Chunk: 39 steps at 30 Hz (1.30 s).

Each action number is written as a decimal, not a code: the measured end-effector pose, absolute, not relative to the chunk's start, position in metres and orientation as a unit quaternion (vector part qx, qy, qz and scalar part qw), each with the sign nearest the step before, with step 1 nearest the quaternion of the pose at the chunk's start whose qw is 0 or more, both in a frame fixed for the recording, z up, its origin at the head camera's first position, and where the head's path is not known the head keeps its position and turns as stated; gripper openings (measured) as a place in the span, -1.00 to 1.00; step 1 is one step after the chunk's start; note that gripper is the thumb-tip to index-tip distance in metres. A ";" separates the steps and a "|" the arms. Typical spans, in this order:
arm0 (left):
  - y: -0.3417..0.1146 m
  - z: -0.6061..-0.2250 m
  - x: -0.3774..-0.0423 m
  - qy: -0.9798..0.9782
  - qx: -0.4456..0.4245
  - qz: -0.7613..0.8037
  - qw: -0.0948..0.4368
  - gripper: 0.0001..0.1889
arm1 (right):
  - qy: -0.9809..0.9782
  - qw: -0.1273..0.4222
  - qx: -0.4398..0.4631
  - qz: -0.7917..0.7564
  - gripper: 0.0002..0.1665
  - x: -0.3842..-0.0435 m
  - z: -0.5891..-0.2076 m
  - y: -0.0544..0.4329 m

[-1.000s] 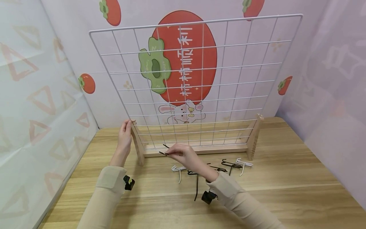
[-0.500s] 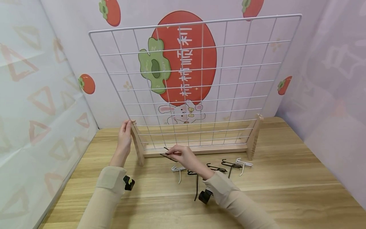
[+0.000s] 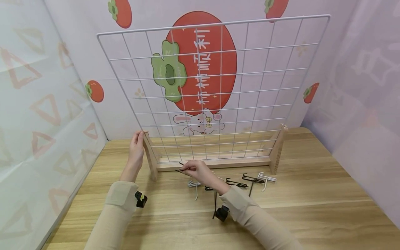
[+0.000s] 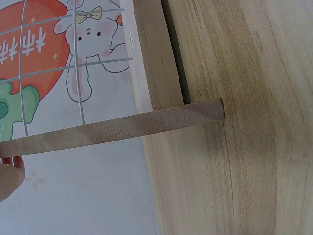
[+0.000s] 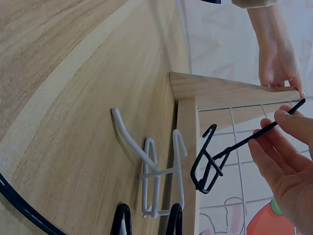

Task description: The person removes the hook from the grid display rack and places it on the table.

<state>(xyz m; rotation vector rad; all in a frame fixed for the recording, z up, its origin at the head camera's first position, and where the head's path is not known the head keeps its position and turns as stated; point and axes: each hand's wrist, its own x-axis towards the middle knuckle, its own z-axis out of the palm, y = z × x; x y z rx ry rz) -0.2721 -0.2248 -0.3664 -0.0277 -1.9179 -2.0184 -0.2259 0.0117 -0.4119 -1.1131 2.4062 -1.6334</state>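
Observation:
Near the bottom of the white wire grid (image 3: 212,25), my right hand (image 3: 200,172) pinches the straight prong of a black display hook (image 5: 244,142) between thumb and fingers. In the right wrist view, the hook's bent wire back points away from the fingertips and overlaps the grid. My left hand (image 3: 136,149) holds the upper end of the left wooden upright (image 4: 112,128), which carries the grid; the left wrist view catches only a few fingertips (image 4: 18,162) at its edge. Right below the held hook, a white hook (image 5: 129,139) lies on the table.
Several loose hooks lie in a row before the stand: a long black hook (image 3: 215,205), two more black hooks (image 3: 239,185) and a white hook (image 3: 265,179) at the right. A wooden crossbar (image 3: 218,163) joins the uprights. A patterned backdrop (image 3: 265,104) stands behind.
My right hand has lowered slightly and come nearer with the black hook, whose visible ends shifted a little. My left hand stays on the upright, and the grid stands as before.

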 end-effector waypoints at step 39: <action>-0.223 -0.367 -0.272 -0.681 -0.008 -0.709 0.186 -0.86 | 0.809 0.008 -0.387 -0.443 -0.88 -0.232 -0.434 0.004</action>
